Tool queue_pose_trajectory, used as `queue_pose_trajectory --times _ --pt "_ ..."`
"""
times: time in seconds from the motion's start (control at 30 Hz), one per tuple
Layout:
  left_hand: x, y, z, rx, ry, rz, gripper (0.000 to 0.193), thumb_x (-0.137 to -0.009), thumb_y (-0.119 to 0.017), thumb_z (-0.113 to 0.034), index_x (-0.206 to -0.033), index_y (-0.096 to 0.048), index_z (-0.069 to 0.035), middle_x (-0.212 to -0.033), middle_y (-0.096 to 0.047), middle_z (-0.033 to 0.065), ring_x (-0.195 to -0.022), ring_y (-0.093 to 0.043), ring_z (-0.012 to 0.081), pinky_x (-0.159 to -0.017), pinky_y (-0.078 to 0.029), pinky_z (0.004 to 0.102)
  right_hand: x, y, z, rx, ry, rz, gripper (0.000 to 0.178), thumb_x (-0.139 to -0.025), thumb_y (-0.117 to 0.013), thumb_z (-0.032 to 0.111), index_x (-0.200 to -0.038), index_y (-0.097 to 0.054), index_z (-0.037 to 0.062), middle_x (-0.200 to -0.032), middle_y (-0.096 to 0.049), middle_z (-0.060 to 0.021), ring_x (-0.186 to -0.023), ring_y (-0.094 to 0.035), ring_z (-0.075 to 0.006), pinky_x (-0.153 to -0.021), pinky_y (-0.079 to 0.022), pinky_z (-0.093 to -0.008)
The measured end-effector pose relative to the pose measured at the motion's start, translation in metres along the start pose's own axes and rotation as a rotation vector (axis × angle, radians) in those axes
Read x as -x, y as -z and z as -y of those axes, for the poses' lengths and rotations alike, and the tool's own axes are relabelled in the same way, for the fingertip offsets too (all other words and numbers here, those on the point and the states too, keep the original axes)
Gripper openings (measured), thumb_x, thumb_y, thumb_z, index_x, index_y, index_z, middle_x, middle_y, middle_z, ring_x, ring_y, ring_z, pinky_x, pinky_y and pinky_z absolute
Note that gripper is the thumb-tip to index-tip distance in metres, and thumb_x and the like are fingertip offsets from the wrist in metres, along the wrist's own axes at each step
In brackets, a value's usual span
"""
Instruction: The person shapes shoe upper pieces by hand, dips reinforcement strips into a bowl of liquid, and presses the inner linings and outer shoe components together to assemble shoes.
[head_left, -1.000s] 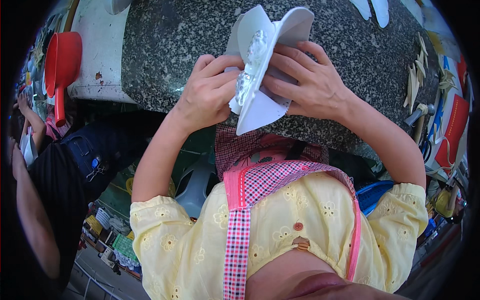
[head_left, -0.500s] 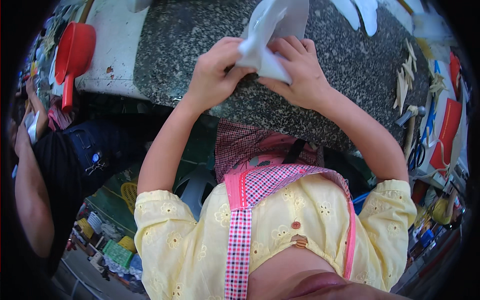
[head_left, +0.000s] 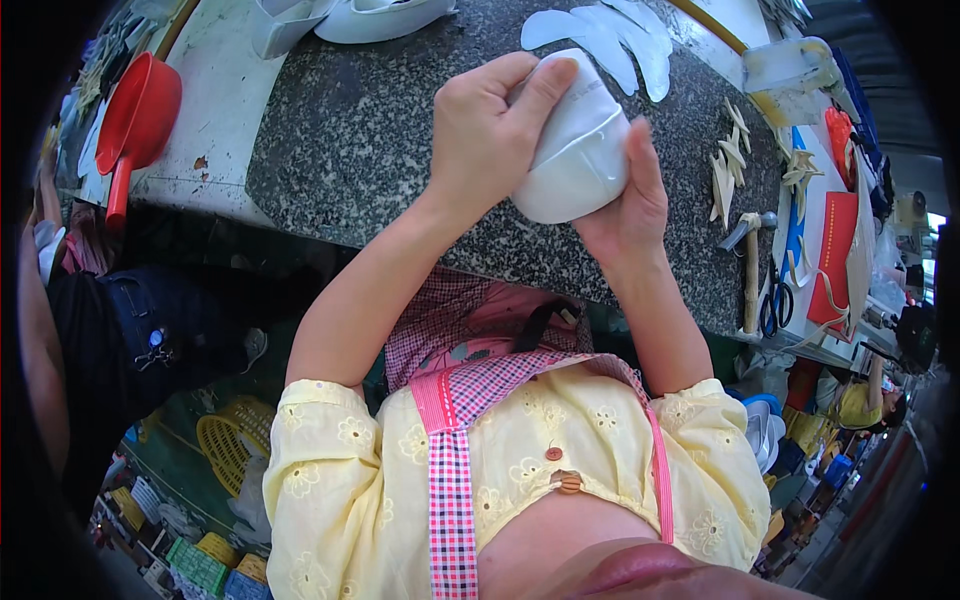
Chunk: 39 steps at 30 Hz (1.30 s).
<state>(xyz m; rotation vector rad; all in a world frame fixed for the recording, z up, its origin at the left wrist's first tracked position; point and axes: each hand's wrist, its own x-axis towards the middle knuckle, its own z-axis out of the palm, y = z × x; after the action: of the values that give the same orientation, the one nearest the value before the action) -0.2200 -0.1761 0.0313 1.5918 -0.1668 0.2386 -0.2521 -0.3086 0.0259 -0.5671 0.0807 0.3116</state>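
Observation:
A glossy white, curved piece that looks like a shoe upper (head_left: 575,165) is held up over the dark speckled stone slab (head_left: 340,150). My left hand (head_left: 490,130) grips its upper left side, thumb laid over the top and fingers curled behind. On the piece's right edge, my right hand (head_left: 632,205) supports it from below, with the thumb up along the side and the other fingers hidden underneath. Just beyond the hands lie several thin white curved pieces (head_left: 625,40). More white uppers (head_left: 385,18) rest at the slab's far left.
A red dipper (head_left: 140,115) sits at the left. Along the right lie wooden slivers (head_left: 722,185), a hammer (head_left: 751,270), scissors (head_left: 775,305), a red strip (head_left: 836,255) and a clear plastic container (head_left: 790,70). Another person (head_left: 130,330) is at the left; a yellow basket (head_left: 235,440) stands below.
The white upper has been turned from a folded, upright pose so its smooth rounded face shows. My left hand has moved right and up onto it; my right hand has gone lower beneath it.

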Motion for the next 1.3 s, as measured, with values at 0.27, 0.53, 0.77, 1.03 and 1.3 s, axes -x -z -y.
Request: queue_pose_trajectory --times 0.27,0.53,0.77,1.03,1.3 --pt "-0.007 0.019 0.002 -0.553 -0.770 -0.329 0.028 -0.069 -0.076 -0.021 -0.088 -0.063 -0.004 -0.081 -0.059 0.0045 -0.065 -0.053 0.0175 -0.054 -0.043 0.0245 0.006 0.004 -0.003 0.126 0.222 -0.050 0.040 -0.081 -0.062 0.013 -0.115 -0.048 -0.0012 -0.108 -0.057 -0.0105 -0.102 -0.057 -0.0216 -0.090 -0.046 -0.0392" --pt "0.039 -0.003 0.002 -0.471 -0.732 -0.146 0.040 -0.059 -0.079 -0.018 -0.093 -0.065 -0.002 -0.084 -0.062 0.0078 -0.072 -0.060 0.0201 -0.060 -0.049 0.0275 0.016 -0.004 -0.008 0.080 0.267 -0.096 0.034 -0.083 -0.058 0.016 -0.110 -0.050 -0.0034 -0.105 -0.058 -0.0108 -0.097 -0.058 -0.0212 -0.085 -0.048 -0.0368" --pt "0.040 -0.005 -0.001 -0.345 -0.493 -0.006 0.035 -0.061 -0.078 -0.015 -0.091 -0.066 -0.002 -0.079 -0.065 0.0092 -0.069 -0.063 0.0177 -0.060 -0.049 0.0252 0.019 -0.008 -0.007 0.078 0.292 -0.146 0.033 -0.082 -0.059 0.014 -0.109 -0.051 -0.0034 -0.102 -0.059 -0.0116 -0.091 -0.059 -0.0203 -0.083 -0.049 -0.0356" --pt "0.021 0.001 -0.005 -0.374 -0.490 0.122 0.025 -0.065 -0.076 -0.019 -0.080 -0.064 -0.003 -0.070 -0.060 0.0059 -0.061 -0.056 0.0154 -0.054 -0.045 0.0254 0.005 0.001 -0.003 0.264 0.540 -0.129 0.020 -0.078 -0.064 0.006 -0.095 -0.059 -0.0040 -0.090 -0.062 -0.0090 -0.083 -0.061 -0.0160 -0.076 -0.049 -0.0299" --pt "-0.001 0.017 -0.003 -0.187 -0.148 0.597 0.018 -0.073 -0.070 -0.016 -0.078 -0.060 -0.001 -0.066 -0.056 0.0042 -0.063 -0.054 0.0114 -0.057 -0.043 0.0252 0.000 0.017 0.003 0.514 0.632 -0.062 0.020 -0.073 -0.069 0.003 -0.091 -0.061 -0.0040 -0.085 -0.064 -0.0079 -0.076 -0.061 -0.0149 -0.072 -0.048 -0.0276"
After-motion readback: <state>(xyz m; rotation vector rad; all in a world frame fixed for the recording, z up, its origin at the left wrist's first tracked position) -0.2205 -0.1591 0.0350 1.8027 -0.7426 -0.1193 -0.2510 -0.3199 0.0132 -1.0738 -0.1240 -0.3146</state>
